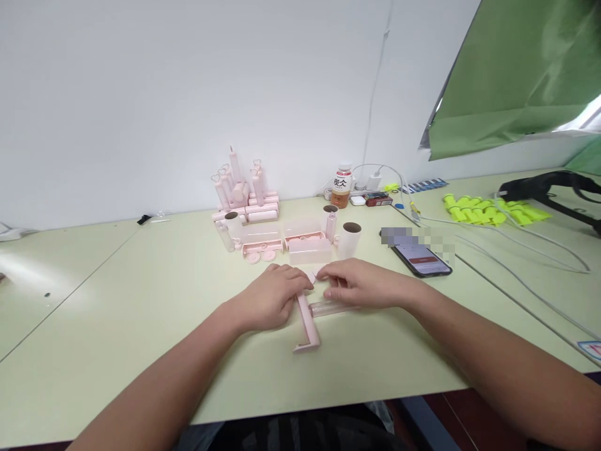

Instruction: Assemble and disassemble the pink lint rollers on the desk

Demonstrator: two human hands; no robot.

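Here your left hand [272,299] and right hand [354,285] both pinch the pink frame [307,322] with closed fingers; pink parts [263,225] sit at 12 o'clock on the surface [141,326].

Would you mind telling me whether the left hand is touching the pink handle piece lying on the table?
Touching. The head view shows the left hand resting on the upper end of the pink handle piece, its fingers curled over it, with no gap visible.
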